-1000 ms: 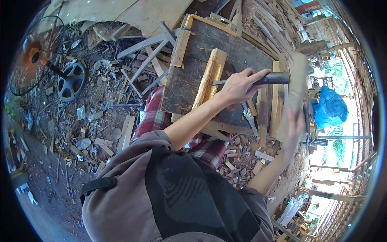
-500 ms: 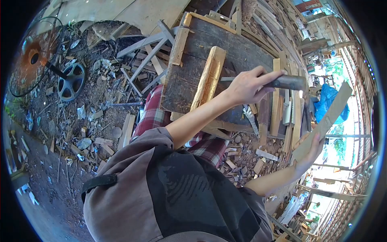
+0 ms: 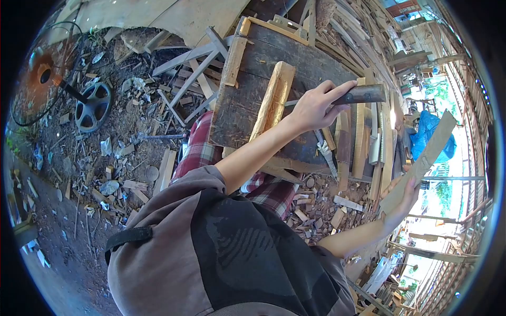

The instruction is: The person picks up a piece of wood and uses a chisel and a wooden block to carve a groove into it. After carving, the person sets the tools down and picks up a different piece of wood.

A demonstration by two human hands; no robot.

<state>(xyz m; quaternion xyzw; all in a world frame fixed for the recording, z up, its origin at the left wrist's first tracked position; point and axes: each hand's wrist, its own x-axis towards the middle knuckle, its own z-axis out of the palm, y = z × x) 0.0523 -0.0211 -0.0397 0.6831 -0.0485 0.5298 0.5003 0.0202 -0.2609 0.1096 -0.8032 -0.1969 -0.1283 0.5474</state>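
Note:
My left hand is closed around the dark cylindrical handle of a chisel above the bench. Part of its thin metal blade shows on the other side of the fist, pointing at a block of wood with a rough, hollowed face. The fist hides the middle of the tool. Off to the right, my right hand grips the lower end of a flat, pale wooden board, raised at a slant and apart from the chisel.
The block lies on a dark, worn workbench edged with wood strips. A pale, pointed tool rests near its front edge. Wood strips stand along the right. An orange fan is at far left; scraps litter the ground.
My left hand and the chisel have moved a little to the left. My right hand and the board have shifted only slightly.

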